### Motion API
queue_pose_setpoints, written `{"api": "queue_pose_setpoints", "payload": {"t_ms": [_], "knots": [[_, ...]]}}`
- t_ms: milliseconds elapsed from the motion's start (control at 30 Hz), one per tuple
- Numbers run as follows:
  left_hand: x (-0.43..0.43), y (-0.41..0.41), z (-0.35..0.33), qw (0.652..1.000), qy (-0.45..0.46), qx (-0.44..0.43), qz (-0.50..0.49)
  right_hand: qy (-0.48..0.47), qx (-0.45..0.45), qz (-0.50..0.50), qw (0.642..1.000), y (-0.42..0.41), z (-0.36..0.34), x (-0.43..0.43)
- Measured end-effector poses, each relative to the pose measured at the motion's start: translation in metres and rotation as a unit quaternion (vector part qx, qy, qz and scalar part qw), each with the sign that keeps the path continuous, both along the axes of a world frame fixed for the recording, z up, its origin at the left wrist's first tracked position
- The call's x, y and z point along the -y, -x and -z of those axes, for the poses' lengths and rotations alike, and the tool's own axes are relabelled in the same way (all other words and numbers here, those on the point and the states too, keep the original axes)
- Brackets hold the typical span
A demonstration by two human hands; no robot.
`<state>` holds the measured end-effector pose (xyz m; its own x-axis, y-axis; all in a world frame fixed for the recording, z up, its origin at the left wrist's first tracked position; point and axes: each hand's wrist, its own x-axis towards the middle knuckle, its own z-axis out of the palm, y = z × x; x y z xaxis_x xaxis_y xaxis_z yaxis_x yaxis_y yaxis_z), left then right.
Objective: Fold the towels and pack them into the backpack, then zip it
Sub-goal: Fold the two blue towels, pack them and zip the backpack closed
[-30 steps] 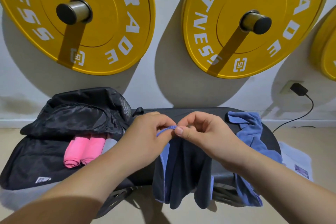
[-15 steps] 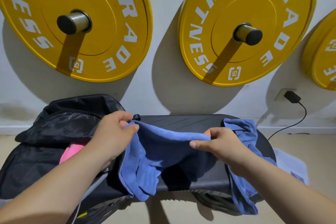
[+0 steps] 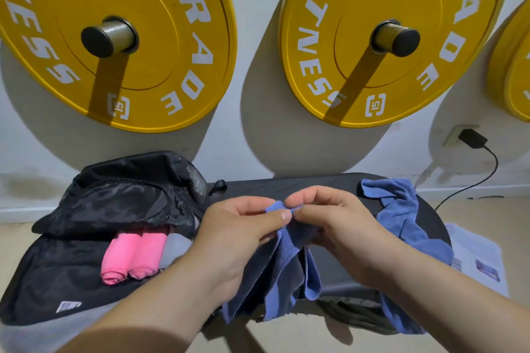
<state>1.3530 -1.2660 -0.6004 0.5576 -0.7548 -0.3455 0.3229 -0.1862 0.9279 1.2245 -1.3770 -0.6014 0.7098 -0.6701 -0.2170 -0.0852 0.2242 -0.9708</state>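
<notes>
Two hands, left hand (image 3: pixel 238 238) and right hand (image 3: pixel 338 226), apart half a second ago, are now pinching corners of the blue towel (image 3: pixel 284 266) together above the bench (image 3: pixel 286 183), halving it beside the open backpack (image 3: pixel 71 266).

The pinched corners of the blue towel (image 3: pixel 284 272) hide behind the fingers of the left hand (image 3: pixel 241 235) and right hand (image 3: pixel 338 226) at mid-frame, and both forearms run off the bottom edge. At left, the far ends of the pink towels (image 3: pixel 134 255) lie under the flap of the backpack (image 3: pixel 57 275), whose white label (image 3: pixel 68 306) is too small to read. The yellow plate (image 3: pixel 516 80) at far right is cut by the edge
</notes>
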Motion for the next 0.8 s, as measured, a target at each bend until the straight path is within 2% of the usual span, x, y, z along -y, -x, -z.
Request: {"api": "queue_pose_setpoints", "payload": {"t_ms": [100,233,433,567,667,800], "knots": [[-0.001,-0.006,-0.001,1.000,0.016,-0.021,-0.001,-0.018,0.030,-0.055,0.998,0.000,0.001,0.003],[0.000,-0.016,-0.003,0.999,0.032,0.002,-0.004,0.005,0.051,-0.120,0.992,0.002,0.005,0.000],[0.000,-0.006,-0.001,0.994,0.014,0.097,0.059,0.112,0.004,-0.007,0.994,0.005,0.004,0.001],[-0.002,-0.008,-0.005,0.988,0.014,0.135,0.078,0.193,-0.035,0.010,0.981,0.001,-0.001,-0.002],[-0.004,-0.006,-0.006,0.984,0.009,0.153,0.094,0.224,-0.053,0.037,0.973,0.000,0.000,-0.003],[-0.005,-0.003,-0.008,0.981,0.015,0.171,0.089,0.204,-0.041,0.014,0.978,0.003,-0.003,-0.003]]}}
